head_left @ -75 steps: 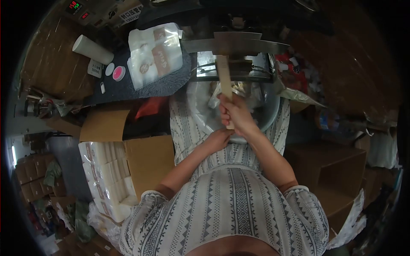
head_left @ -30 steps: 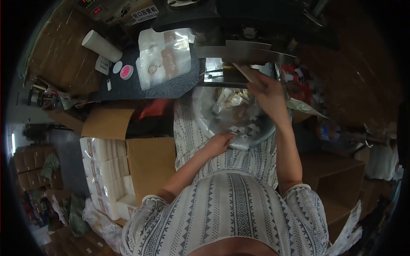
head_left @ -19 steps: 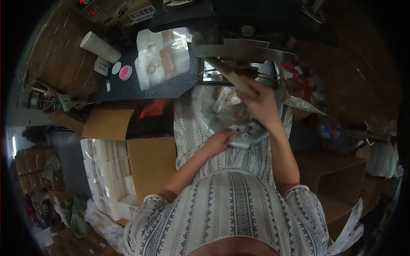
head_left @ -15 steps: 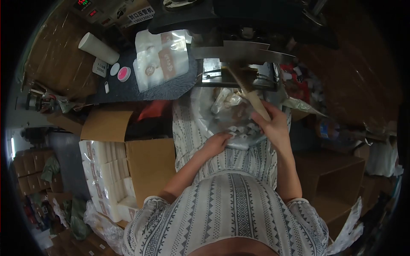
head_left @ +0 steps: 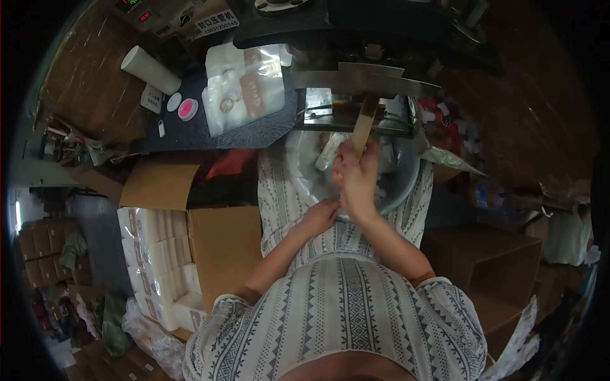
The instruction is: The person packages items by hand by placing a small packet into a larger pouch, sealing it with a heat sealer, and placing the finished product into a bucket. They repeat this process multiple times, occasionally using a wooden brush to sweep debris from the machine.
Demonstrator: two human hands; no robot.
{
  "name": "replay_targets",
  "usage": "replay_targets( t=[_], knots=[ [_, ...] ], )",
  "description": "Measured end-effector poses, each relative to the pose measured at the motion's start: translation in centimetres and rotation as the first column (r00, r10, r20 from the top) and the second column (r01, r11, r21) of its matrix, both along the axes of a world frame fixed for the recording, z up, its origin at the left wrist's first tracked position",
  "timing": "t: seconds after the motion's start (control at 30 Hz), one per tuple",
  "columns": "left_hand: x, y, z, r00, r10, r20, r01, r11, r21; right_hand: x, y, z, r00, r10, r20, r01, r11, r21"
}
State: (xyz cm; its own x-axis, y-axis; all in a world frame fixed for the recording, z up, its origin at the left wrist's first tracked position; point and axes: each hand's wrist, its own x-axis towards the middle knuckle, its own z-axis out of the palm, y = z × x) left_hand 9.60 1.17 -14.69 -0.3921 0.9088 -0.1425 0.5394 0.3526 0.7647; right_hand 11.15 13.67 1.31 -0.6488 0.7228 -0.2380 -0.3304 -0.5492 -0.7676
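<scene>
My right hand (head_left: 357, 181) is closed round a flat, pale wooden stick (head_left: 362, 132). The stick points up toward the press, its darker far end blurred. Below it a shiny round metal basin (head_left: 406, 184) rests on my lap, holding small white pieces and clear plastic bits, partly hidden by my right hand. My left hand (head_left: 321, 216) has its fingers curled at the near-left rim of the basin. Just beyond the basin is the bed of a sealing machine (head_left: 318, 105), with a metal bar across it.
On the dark mat (head_left: 254, 136) lie clear printed pouches (head_left: 244, 95), a pink-filled round pot (head_left: 187, 109) and a white cup (head_left: 151, 71). An open carton (head_left: 225, 254) with white packs (head_left: 155, 254) stands to the left. Another brown box (head_left: 483, 267) is at right.
My right hand has moved left across the basin, and the stick now stands more upright in view. My left hand has stayed near the basin's rim.
</scene>
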Motion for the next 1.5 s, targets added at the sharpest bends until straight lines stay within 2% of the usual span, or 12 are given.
replay_targets(
  t=[0.27, 0.37, 0.47, 0.57, 0.63, 0.73, 0.8, 0.87, 0.93, 1.03, 1.13, 1.5],
  knots=[
    [-0.2, 0.2, -1.7, 0.998, -0.023, 0.055, 0.021, 0.999, 0.035, 0.9, 0.1, 1.6, 0.997, 0.064, -0.045, -0.066, 0.996, -0.054],
    [-0.9, 1.4, -0.9, 0.997, -0.044, 0.064, 0.041, 0.998, 0.046, 1.6, 0.3, 1.5, 0.991, 0.101, 0.083, -0.096, 0.994, -0.057],
    [0.0, 0.7, -0.4, 0.997, -0.068, 0.033, 0.069, 0.998, -0.015, 0.5, 1.9, 1.2, 0.995, 0.088, -0.045, -0.089, 0.996, -0.026],
    [-0.1, 0.8, -0.5, 0.992, -0.020, 0.123, 0.011, 0.998, 0.069, 3.6, 0.6, 3.7, 0.989, 0.142, 0.039, -0.135, 0.979, -0.152],
    [-0.4, 1.1, -1.4, 0.979, 0.000, 0.203, -0.036, 0.985, 0.171, 6.5, 1.1, 4.9, 0.922, 0.385, 0.037, -0.361, 0.891, -0.274],
    [-0.6, 0.7, -2.3, 0.998, -0.061, 0.035, 0.059, 0.996, 0.069, 10.0, 4.7, 6.3, 0.826, 0.561, 0.050, -0.521, 0.795, -0.309],
    [-0.8, 0.9, -1.6, 0.996, -0.077, 0.037, 0.074, 0.995, 0.066, 13.0, 7.7, 7.1, 0.670, 0.740, -0.059, -0.738, 0.656, -0.159],
    [-0.9, 1.0, -1.4, 0.996, -0.067, 0.052, 0.063, 0.994, 0.084, 15.0, 9.2, 9.0, 0.701, 0.696, -0.157, -0.683, 0.718, 0.133],
    [-0.9, 0.9, -1.9, 0.997, -0.066, 0.036, 0.063, 0.995, 0.071, 14.4, 8.9, 13.0, 0.891, 0.429, -0.148, -0.315, 0.821, 0.476],
    [-1.1, 1.1, -0.9, 0.994, -0.108, 0.026, 0.106, 0.993, 0.050, 11.1, 11.5, 18.0, 0.921, 0.271, -0.280, 0.083, 0.566, 0.820],
    [-1.2, 1.0, -0.7, 0.995, -0.095, 0.022, 0.094, 0.995, 0.038, 6.9, 14.2, 24.6, 0.882, 0.203, -0.425, 0.311, 0.427, 0.849],
    [-1.3, -1.0, 0.2, 0.998, 0.026, 0.050, -0.029, 0.998, 0.060, -1.8, 16.8, 31.0, 0.957, -0.181, -0.226, 0.238, 0.046, 0.970]
  ],
)
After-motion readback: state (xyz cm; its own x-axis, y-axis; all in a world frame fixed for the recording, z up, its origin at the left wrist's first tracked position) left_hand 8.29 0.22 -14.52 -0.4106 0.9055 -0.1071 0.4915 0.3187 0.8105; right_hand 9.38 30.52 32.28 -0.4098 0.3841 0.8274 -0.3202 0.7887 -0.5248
